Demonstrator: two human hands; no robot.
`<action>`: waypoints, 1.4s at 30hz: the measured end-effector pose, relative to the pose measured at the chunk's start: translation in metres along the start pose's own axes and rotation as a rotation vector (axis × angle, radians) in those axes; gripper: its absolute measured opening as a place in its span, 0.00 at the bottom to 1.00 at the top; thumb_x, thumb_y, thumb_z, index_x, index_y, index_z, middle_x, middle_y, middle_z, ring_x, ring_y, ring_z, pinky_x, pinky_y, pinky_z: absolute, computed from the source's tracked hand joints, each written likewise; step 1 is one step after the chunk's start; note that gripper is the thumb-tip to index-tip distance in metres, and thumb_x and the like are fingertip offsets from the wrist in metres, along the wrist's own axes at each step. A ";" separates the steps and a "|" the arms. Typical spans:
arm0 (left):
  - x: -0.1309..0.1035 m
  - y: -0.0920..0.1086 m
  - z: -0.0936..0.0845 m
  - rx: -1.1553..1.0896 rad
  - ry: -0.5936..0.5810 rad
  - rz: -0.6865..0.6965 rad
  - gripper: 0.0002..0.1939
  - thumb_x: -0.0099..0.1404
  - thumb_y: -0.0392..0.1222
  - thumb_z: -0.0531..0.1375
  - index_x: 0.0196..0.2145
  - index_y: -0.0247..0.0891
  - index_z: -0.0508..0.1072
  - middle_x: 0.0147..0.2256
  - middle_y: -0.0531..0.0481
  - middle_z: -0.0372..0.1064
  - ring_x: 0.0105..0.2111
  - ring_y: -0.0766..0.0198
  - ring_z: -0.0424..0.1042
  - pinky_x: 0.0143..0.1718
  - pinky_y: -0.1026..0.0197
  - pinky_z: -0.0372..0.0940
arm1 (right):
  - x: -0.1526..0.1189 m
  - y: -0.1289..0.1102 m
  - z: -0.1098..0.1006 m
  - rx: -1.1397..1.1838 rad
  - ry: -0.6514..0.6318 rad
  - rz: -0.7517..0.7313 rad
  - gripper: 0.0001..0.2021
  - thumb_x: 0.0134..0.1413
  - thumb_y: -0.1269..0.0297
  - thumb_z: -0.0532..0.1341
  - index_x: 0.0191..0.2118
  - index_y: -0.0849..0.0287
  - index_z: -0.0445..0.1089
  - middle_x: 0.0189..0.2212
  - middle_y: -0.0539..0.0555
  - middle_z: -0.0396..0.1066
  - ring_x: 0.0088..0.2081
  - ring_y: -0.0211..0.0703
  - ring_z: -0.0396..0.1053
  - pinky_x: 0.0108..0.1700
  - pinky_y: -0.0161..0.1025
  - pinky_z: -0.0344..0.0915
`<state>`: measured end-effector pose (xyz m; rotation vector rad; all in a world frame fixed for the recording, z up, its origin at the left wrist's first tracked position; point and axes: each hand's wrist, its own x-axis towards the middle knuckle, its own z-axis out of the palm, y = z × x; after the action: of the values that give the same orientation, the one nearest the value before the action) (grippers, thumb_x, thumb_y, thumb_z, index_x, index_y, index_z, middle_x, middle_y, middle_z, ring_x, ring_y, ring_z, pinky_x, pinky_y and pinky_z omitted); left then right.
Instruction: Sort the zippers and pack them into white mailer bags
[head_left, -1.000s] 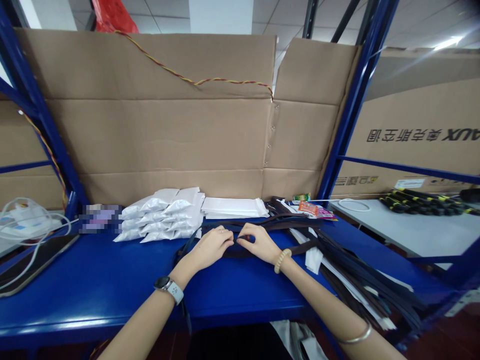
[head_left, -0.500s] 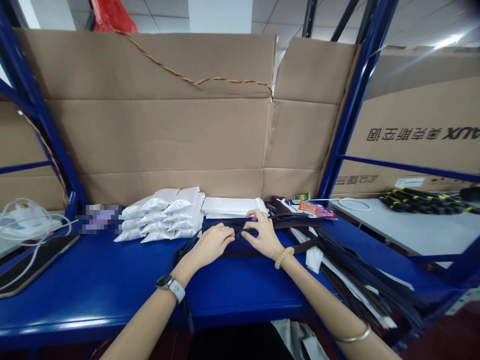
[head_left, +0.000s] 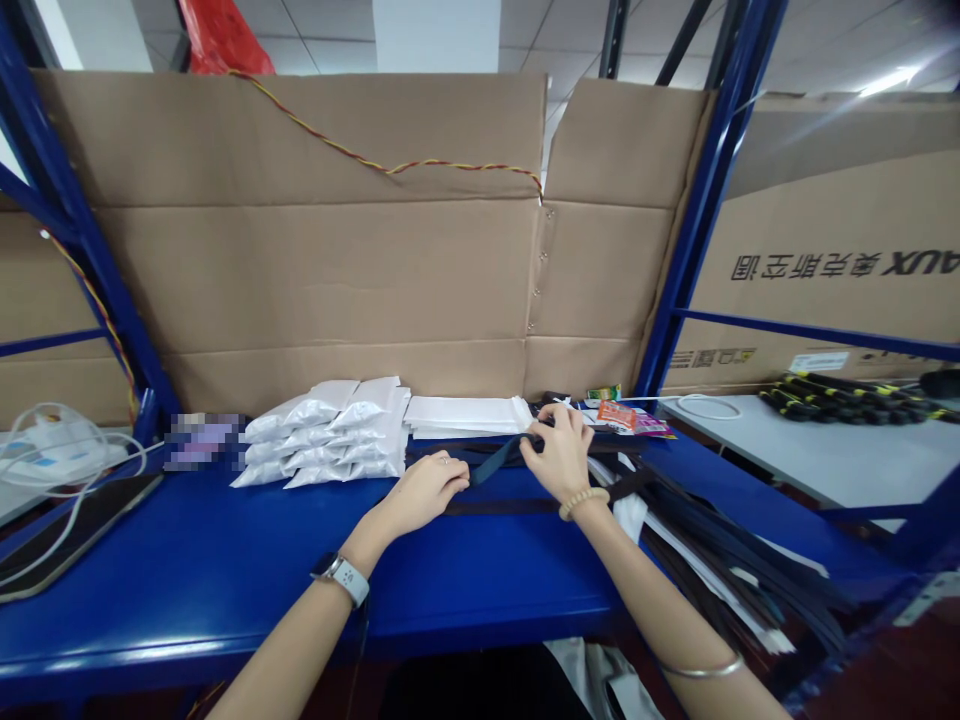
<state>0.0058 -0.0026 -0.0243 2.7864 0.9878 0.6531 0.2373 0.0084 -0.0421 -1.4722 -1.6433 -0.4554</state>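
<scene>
Between my two hands a dark blue-green strap is stretched at a slant above the blue tabletop. My left hand, with a ring on one finger, is closed on its lower left end. Higher up and to the right, my right hand pinches the other end. Dark brown straps run crosswise on the table just below and behind the hands. To the right lies a long bundle of dark straps with white strips among them, partly behind my right forearm.
Silvery-white packets are stacked left of my hands, beside flat white packages. Small coloured wrappers lie at the back right. A dark flat tray-like object and white cables are at far left. Cardboard walls the back.
My right hand has moved right and slightly up, drawing out the strap between the hands. My left hand stays nearly in place. The strap's tail at the left has pulled in.
</scene>
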 end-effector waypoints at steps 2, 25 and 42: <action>0.000 0.001 -0.002 -0.020 -0.005 0.010 0.12 0.68 0.39 0.47 0.30 0.38 0.67 0.31 0.50 0.68 0.36 0.62 0.63 0.39 0.60 0.58 | 0.003 0.010 -0.003 -0.052 0.042 0.076 0.08 0.48 0.64 0.57 0.24 0.59 0.70 0.42 0.59 0.59 0.47 0.56 0.51 0.44 0.52 0.49; -0.039 -0.032 -0.078 -0.175 -0.184 -0.127 0.15 0.65 0.48 0.50 0.27 0.38 0.69 0.30 0.52 0.65 0.34 0.64 0.63 0.39 0.62 0.57 | 0.009 0.082 -0.027 -0.255 0.546 0.710 0.08 0.43 0.64 0.56 0.26 0.61 0.70 0.43 0.63 0.59 0.48 0.63 0.47 0.44 0.60 0.47; -0.038 -0.040 -0.063 -0.200 -0.377 -0.201 0.10 0.57 0.42 0.56 0.22 0.38 0.74 0.32 0.51 0.69 0.34 0.64 0.67 0.39 0.63 0.58 | 0.004 0.092 -0.039 -0.221 0.669 0.915 0.10 0.43 0.59 0.58 0.26 0.60 0.70 0.44 0.63 0.59 0.48 0.65 0.50 0.45 0.62 0.49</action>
<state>-0.0707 0.0026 0.0089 2.4650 1.0361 0.1779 0.3367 0.0035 -0.0416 -1.7872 -0.3302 -0.5188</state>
